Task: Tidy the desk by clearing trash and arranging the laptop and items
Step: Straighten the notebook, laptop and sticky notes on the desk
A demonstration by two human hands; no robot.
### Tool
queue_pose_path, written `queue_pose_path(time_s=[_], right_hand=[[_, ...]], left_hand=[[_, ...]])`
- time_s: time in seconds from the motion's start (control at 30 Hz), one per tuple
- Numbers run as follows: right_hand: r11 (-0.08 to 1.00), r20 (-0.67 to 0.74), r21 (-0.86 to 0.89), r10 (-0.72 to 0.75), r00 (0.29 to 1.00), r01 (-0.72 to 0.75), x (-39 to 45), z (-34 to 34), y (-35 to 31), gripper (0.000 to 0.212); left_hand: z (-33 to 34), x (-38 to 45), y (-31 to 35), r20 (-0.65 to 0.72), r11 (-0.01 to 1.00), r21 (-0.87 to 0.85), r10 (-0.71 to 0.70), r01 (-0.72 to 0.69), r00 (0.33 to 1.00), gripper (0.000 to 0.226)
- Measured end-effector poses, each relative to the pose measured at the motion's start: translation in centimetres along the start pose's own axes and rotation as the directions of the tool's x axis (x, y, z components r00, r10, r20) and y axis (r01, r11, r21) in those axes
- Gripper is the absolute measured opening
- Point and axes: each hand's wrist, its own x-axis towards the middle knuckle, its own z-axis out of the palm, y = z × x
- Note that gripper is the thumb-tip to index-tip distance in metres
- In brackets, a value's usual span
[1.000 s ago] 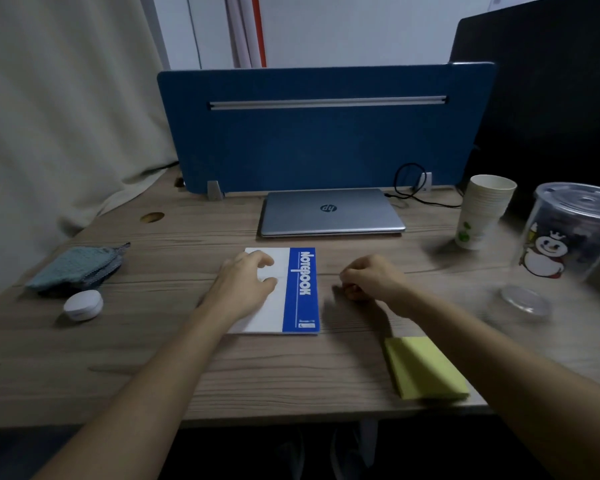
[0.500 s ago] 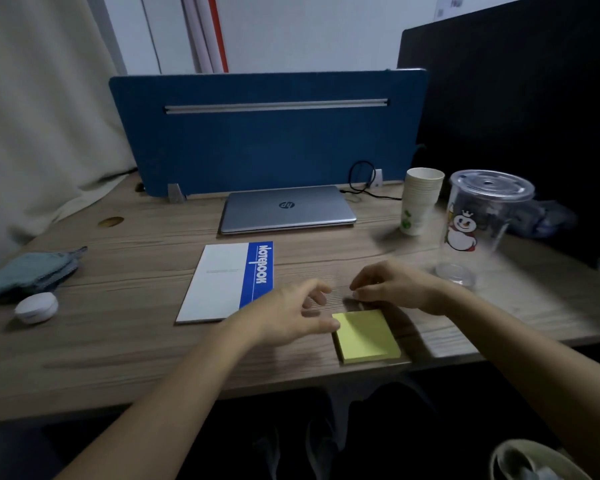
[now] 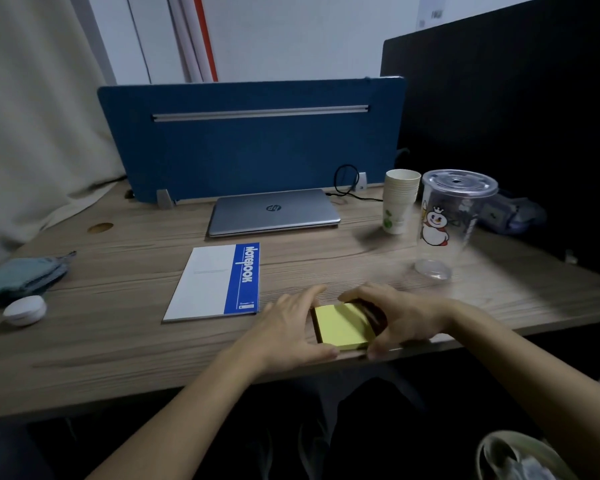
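Note:
A yellow sticky-note pad (image 3: 342,326) lies at the desk's front edge. My left hand (image 3: 290,329) presses against its left side and my right hand (image 3: 395,315) against its right side, so both grip the pad between them. A white and blue notebook (image 3: 215,282) lies flat just left of my hands. A closed silver laptop (image 3: 274,211) sits at the back, in front of the blue divider (image 3: 250,140).
A stack of paper cups (image 3: 399,200) and a clear plastic cup with a snowman print (image 3: 447,220) stand at the right. A teal cloth (image 3: 21,275) and a small white round case (image 3: 25,309) lie at the far left. A bin (image 3: 520,459) shows below the desk.
My left hand left the notebook and moved right to the sticky-note pad. My right hand came down onto the pad's other side. The view swung to the right.

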Motion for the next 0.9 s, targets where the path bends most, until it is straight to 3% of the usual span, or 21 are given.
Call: queue_pose_path(time_s=[0.4, 0.9], right_hand=[[0.983, -0.092, 0.184, 0.024, 0.995, -0.007, 0.4, -0.5, 1.9, 0.089], [0.984, -0.135, 0.174, 0.061, 0.989, -0.036, 0.9, -0.8, 3.7, 0.09]], left_hand=[[0.1, 2.6, -0.2, -0.009, 0.978, -0.211, 0.001, -0.003, 1.0, 0.102], [0.4, 4.8, -0.3, -0.038, 0.958, -0.284, 0.019, -0.029, 0.999, 0.099]])
